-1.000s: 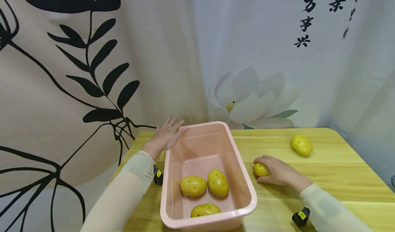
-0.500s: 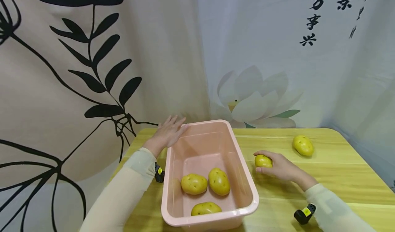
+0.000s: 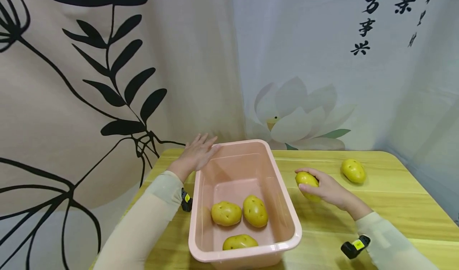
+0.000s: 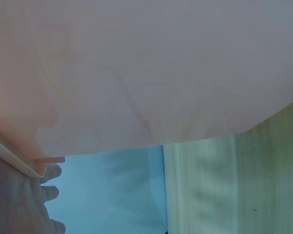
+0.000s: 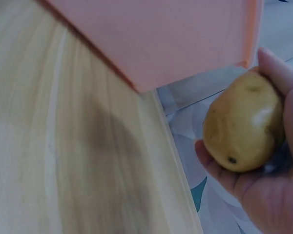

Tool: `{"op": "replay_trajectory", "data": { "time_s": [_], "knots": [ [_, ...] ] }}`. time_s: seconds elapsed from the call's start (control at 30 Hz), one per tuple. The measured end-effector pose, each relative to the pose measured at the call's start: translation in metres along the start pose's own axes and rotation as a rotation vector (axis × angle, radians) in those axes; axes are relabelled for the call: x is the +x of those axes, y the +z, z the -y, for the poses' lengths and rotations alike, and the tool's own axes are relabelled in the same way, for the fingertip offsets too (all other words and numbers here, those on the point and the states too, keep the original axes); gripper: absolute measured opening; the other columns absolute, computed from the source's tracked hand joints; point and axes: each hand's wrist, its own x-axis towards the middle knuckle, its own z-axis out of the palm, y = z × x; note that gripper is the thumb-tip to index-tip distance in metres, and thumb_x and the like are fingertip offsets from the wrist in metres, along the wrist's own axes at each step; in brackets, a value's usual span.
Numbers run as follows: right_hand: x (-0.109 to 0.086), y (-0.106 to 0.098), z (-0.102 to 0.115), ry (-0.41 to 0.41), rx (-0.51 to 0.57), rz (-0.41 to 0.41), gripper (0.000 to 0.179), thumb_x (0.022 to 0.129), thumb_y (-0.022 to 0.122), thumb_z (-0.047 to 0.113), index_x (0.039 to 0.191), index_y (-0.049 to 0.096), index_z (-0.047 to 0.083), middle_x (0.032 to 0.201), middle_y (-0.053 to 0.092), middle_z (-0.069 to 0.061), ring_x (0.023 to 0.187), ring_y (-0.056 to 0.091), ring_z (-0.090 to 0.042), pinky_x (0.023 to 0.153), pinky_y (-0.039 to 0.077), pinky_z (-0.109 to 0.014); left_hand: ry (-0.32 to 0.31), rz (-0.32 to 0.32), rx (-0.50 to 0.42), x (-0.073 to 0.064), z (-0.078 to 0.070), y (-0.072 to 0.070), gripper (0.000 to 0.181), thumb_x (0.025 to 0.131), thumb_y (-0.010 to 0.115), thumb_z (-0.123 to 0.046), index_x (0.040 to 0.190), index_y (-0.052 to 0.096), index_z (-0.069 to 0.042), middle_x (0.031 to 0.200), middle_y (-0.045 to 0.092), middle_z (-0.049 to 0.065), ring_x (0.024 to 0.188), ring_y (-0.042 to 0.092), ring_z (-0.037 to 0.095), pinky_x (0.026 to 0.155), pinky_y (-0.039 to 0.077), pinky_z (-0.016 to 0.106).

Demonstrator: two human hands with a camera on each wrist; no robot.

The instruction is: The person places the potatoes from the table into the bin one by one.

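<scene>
My right hand grips a yellow potato above the table, just right of a pink plastic basin. In the right wrist view, thumb and fingers curl around the potato, which hangs clear of the tabletop near the basin wall. My left hand rests with straight fingers on the basin's far left rim. Inside the basin lie three potatoes: one on the left, one on the right and one near the front wall.
Another potato lies at the back right of the wooden table. A printed curtain hangs behind the table's far edge. The basin's raised walls stand between the right hand and the potatoes inside.
The right hand has lifted its potato off the table, rising slightly and turning so more of the potato shows. The left hand stays on the rim. The head view has shifted slightly.
</scene>
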Motion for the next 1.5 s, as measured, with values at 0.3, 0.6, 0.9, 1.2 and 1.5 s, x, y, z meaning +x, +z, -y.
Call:
{"op": "replay_trajectory", "data": {
  "time_s": [0.3,0.6,0.9,1.2,1.5],
  "knots": [
    [0.000,-0.003,0.017,-0.073,0.396,0.075,0.041,0.102,0.048,0.015,0.141,0.040,0.005,0.134,0.045,-0.031,0.114,0.059,-0.025,0.085,0.054,-0.037,0.002,-0.004,0.010,0.002,0.000,0.000,0.069,0.095,0.014,-0.069,0.153,0.022,-0.034,0.161,0.007,0.007,0.147,-0.002,0.031,0.111,0.003,0.064],
    [0.004,-0.010,0.040,-0.206,0.782,0.268,0.039,0.107,0.028,0.012,0.143,0.038,0.006,0.132,0.051,-0.016,0.119,0.056,-0.026,0.094,0.049,-0.046,0.009,-0.003,0.012,0.001,0.000,0.000,0.070,0.095,0.014,-0.068,0.154,0.020,-0.031,0.161,0.006,0.009,0.147,-0.002,0.032,0.110,0.002,0.064],
    [0.014,-0.015,0.060,-0.288,0.925,0.429,0.042,0.107,0.017,0.013,0.145,0.034,0.004,0.132,0.052,-0.015,0.122,0.051,-0.029,0.096,0.048,-0.044,0.014,-0.007,0.018,0.000,-0.001,0.000,0.072,0.095,0.014,-0.069,0.154,0.022,-0.029,0.161,0.007,0.010,0.147,-0.001,0.032,0.110,0.000,0.065],
    [0.024,-0.014,0.083,-0.308,0.932,0.456,0.042,0.107,0.019,0.014,0.145,0.032,0.002,0.135,0.046,-0.022,0.121,0.051,-0.033,0.096,0.047,-0.047,-0.005,0.002,0.006,-0.002,-0.001,-0.001,0.070,0.095,0.015,-0.069,0.154,0.020,-0.031,0.161,0.004,0.007,0.146,-0.006,0.029,0.110,-0.003,0.064],
    [0.036,-0.011,0.108,-0.259,0.899,0.440,0.039,0.107,0.027,0.020,0.142,0.039,0.007,0.135,0.047,-0.020,0.119,0.054,-0.030,0.094,0.049,-0.047,-0.004,-0.005,0.025,-0.001,-0.001,0.000,0.070,0.095,0.014,-0.069,0.154,0.018,-0.033,0.161,0.004,0.007,0.146,-0.006,0.030,0.109,-0.004,0.065]
  ]
}}
